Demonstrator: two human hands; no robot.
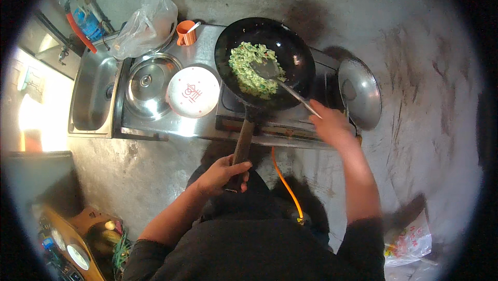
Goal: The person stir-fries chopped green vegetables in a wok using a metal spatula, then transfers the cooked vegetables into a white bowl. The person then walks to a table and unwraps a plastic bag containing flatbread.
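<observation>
My left hand (225,175) grips the long handle (244,139) of a black wok (297,47). The wok sits tilted over a gas stove (268,128) on a steel counter. Chopped green and pale yellow food (249,59), perhaps scrambled egg with greens, lies on the wok's left side. In my right hand (330,123) is the shaft of a metal spatula (293,93). Its dark blade rests in the food. Left of the wok is a white plate (193,92) with red marks.
A steel sink (93,102), a lidded steel pot (146,90), a plastic bag (149,28) and an orange mug (186,34) with a white utensil stand leftward. A metal lid (362,94) leans at the counter's right end. An orange hose (286,181) hangs below. Vegetables (113,238) lie at lower left.
</observation>
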